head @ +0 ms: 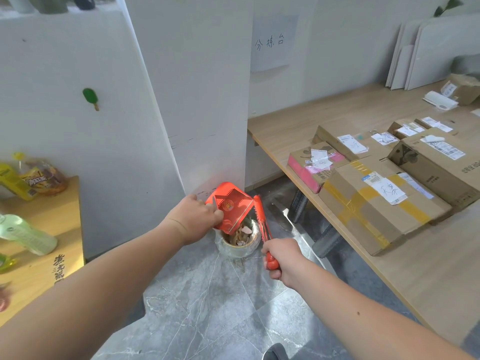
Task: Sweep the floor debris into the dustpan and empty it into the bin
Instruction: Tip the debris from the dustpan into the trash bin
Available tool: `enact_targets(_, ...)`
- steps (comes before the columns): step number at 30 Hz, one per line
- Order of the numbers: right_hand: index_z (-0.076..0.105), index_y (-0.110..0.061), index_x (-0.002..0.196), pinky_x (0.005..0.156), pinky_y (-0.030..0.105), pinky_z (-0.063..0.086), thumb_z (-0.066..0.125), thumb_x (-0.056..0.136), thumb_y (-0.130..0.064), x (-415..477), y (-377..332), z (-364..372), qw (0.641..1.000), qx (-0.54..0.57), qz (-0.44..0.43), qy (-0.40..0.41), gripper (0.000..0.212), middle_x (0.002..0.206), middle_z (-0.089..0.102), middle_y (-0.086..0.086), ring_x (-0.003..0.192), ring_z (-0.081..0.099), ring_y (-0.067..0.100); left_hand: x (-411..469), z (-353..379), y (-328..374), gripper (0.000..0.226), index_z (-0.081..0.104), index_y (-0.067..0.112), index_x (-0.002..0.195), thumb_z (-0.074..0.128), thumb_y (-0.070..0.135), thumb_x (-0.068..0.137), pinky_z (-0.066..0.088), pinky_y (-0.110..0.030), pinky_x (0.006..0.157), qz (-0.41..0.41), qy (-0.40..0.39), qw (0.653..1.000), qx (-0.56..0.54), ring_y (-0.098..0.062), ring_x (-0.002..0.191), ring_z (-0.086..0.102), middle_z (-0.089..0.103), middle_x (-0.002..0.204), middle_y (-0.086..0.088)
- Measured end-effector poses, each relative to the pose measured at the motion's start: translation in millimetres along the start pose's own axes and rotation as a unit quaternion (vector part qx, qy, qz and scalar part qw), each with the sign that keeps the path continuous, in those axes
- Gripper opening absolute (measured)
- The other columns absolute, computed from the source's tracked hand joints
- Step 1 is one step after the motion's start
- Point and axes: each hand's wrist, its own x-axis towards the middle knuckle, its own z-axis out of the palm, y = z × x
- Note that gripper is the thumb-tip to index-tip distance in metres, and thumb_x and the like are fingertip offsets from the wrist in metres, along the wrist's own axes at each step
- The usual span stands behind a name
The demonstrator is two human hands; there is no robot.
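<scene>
Risk of debris (241, 233) spilling past bin (237, 249) rim onto floor (207, 294), through dustpan (233, 210) overhanging narrow opening. Sits tipped above bin at wall's foot, mouth down, long axis steeply slanted. Gripped at rear by left hand (198, 216), fingers curled. Brush (261, 216) handle clenched in right hand (281, 258).

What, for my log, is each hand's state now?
Left hand: grips the dustpan, tilted over the bin.
Right hand: grips the brush handle.

1 dustpan (233, 209), 1 brush (262, 219), 1 bin (237, 246). 2 hands: left hand (193, 216), right hand (284, 261). 7 boxes (376, 201), at least 2 bottles (26, 237), 1 sign (272, 42).
</scene>
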Motion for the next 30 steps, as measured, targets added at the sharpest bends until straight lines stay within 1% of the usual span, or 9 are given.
enact_targets(3,0.042,-0.011,0.081,0.041,0.016,0.018,0.048,0.079,0.009,-4,-1,2,1.0,0.001,-0.003,0.0,0.021,0.048,0.038,0.004,0.031,0.029,0.013,-3,-6,-4,0.026,0.051,0.019,0.119,0.043,0.014,0.095,0.031,-0.034,0.069,0.005,0.0,1.0,0.004,-0.03,0.09,0.066,0.066,0.1,-0.004)
enact_targets(6,0.043,-0.011,0.084,0.041,0.016,0.018,0.048,0.079,0.008,-7,1,5,1.0,0.004,-0.007,0.0,0.021,0.054,0.038,0.006,0.031,0.029,0.013,-7,-10,-7,0.027,0.052,0.02,0.12,0.043,0.015,0.095,0.031,-0.035,0.07,0.001,0.002,1.0,0.008,-0.029,0.091,0.066,0.066,0.101,-0.004)
enact_targets(10,0.044,-0.01,0.086,0.041,0.015,0.02,0.049,0.078,0.008,-7,5,7,1.0,0.005,-0.009,0.004,0.02,0.056,0.038,0.006,0.031,0.03,0.013,-9,-13,-5,0.027,0.052,0.019,0.12,0.042,0.015,0.095,0.031,-0.035,0.07,0.003,0.0,1.0,0.005,-0.029,0.092,0.066,0.066,0.102,-0.004)
enact_targets(13,0.043,-0.011,0.084,0.041,0.015,0.019,0.049,0.078,0.007,-12,6,5,1.0,0.01,-0.006,0.002,0.02,0.055,0.038,0.006,0.031,0.03,0.014,-11,-17,-3,0.023,0.052,0.02,0.116,0.043,0.015,0.096,0.031,-0.035,0.07,0.002,0.001,1.0,0.004,-0.029,0.091,0.066,0.066,0.101,-0.004)
enact_targets(17,0.044,-0.01,0.083,0.042,0.016,0.018,0.048,0.079,0.007,-18,8,2,1.0,0.017,0.001,0.0,0.019,0.049,0.037,0.004,0.031,0.033,0.013,-20,-20,8,0.029,0.053,0.018,0.121,0.042,0.012,0.095,0.027,-0.034,0.069,0.031,-0.006,1.0,0.005,-0.029,0.088,0.066,0.066,0.101,-0.004)
enact_targets(21,0.046,-0.01,0.09,0.042,0.016,0.017,0.047,0.081,0.008,-20,9,3,0.999,0.03,0.013,-0.002,0.02,0.052,0.038,0.005,0.031,0.032,0.012,-16,-28,7,0.023,0.053,0.02,0.114,0.042,0.012,0.096,0.029,-0.033,0.069,0.001,-0.009,1.0,-0.007,-0.029,0.089,0.067,0.067,0.101,-0.003)
enact_targets(26,0.042,-0.012,0.082,0.043,0.016,0.016,0.045,0.08,0.009,-25,12,1,0.999,0.037,0.013,-0.012,0.021,0.046,0.035,0.001,0.033,0.03,0.012,-14,-29,24,0.023,0.055,0.017,0.113,0.044,0.01,0.094,0.032,-0.034,0.069,0.014,-0.019,1.0,-0.017,-0.029,0.086,0.067,0.066,0.097,-0.005)
enact_targets(30,0.047,-0.009,0.092,0.042,0.016,0.017,0.047,0.08,0.008,-21,8,-9,0.999,0.033,0.011,-0.009,0.021,0.057,0.04,0.007,0.032,0.031,0.011,-12,-32,18,0.023,0.054,0.019,0.113,0.042,0.011,0.096,0.03,-0.033,0.069,-0.005,-0.011,1.0,-0.018,-0.03,0.089,0.067,0.066,0.1,-0.004)
